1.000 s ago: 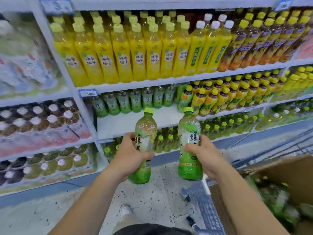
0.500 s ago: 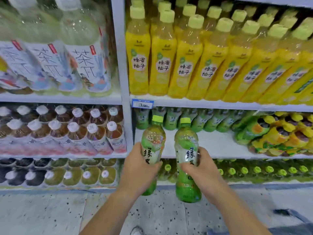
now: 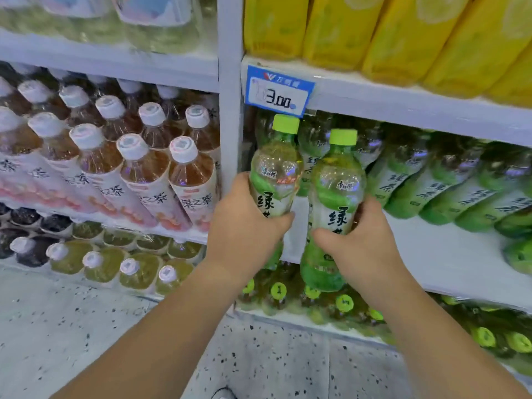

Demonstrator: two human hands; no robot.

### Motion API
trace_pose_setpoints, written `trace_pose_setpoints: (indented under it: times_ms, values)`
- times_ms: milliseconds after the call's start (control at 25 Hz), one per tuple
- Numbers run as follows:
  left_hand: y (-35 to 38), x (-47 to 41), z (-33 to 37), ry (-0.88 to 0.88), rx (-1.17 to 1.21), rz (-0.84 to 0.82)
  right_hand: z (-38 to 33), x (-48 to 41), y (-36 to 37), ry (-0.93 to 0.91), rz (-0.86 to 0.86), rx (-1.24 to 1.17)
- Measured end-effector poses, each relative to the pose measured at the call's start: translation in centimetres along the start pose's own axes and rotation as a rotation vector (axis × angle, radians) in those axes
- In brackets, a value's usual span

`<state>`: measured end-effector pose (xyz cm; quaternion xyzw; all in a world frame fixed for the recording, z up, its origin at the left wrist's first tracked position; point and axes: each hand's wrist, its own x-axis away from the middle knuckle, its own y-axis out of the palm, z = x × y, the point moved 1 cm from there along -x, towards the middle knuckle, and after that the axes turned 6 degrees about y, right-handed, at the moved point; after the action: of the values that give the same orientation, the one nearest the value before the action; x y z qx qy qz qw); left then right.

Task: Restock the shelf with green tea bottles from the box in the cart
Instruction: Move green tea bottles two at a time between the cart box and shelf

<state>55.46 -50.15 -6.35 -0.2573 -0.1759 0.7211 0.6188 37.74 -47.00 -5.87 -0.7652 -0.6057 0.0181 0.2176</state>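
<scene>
Left hand (image 3: 244, 226) grips one green tea bottle (image 3: 275, 180), right hand (image 3: 362, 246) grips another (image 3: 331, 214). Both upright, side by side at the shelf (image 3: 449, 254) front edge, possibly touching. Stocked row (image 3: 449, 180) behind, price tag (image 3: 277, 92) above.

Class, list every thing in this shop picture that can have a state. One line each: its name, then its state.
left hand, grips the left bottle at its label
right hand, grips the right bottle at its label
left bottle, capped, upright, not yet on the shelf
right bottle, capped, upright, not yet on the shelf
shelved green tea bottles, in a row at the back
price tag, reads 3.00
</scene>
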Motion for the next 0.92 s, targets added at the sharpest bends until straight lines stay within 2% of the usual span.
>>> trace_pose_setpoints:
  times_ms: [200,400,600,680,800,920]
  values:
    - [1.9,-0.9,-1.2,0.114,0.058,0.072,0.2,-3.0,0.9,-0.179,0.047,-0.007]
    - [3.3,-1.1,-2.1,0.097,0.139,0.114,1.9,-4.3,1.8,-0.284,0.071,-0.062]
    - [3.6,-0.6,-3.2,0.104,0.173,0.106,4.2,-5.2,2.7,-0.313,0.023,-0.07]
    - [3.8,0.0,-3.9,0.074,0.177,0.034,5.0,-5.2,2.7,-0.302,-0.013,-0.047]
    - [4.5,1.2,-5.0,0.006,0.033,-0.086,6.8,-5.0,2.4,-0.266,-0.057,0.034]
    - [5.8,1.9,-5.5,-0.047,-0.012,-0.069,8.7,-4.7,2.3,-0.246,-0.048,0.104]
